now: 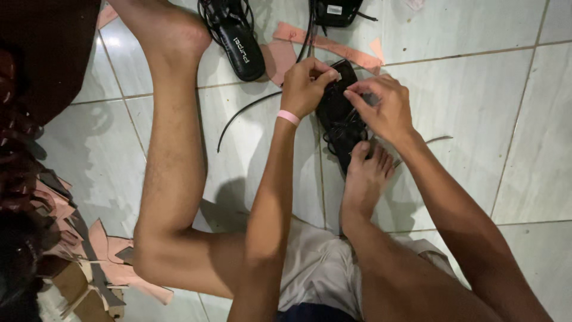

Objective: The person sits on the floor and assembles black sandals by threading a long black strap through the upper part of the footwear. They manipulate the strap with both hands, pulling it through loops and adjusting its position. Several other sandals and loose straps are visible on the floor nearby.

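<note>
We see our left hand [305,84] and right hand [381,107] meeting over a flat black strappy sandal [341,122] that lies on the pale tiled floor [476,119]. The left hand, with a pink band [288,117] at its wrist, is curled, its fingertips pinched at the sandal's top edge. The right hand is bent over the sandal's right side, fingertips pressed together on a thin black strap there. Just below both hands, the toes of our right foot [364,179] press on the sandal's near end. Up and left of the left hand lies a second black sandal [238,42], beside our left foot. Pink offcuts [333,45] lie just above the hands, and a loose black cord [244,113] curves left of the left wrist.
</note>
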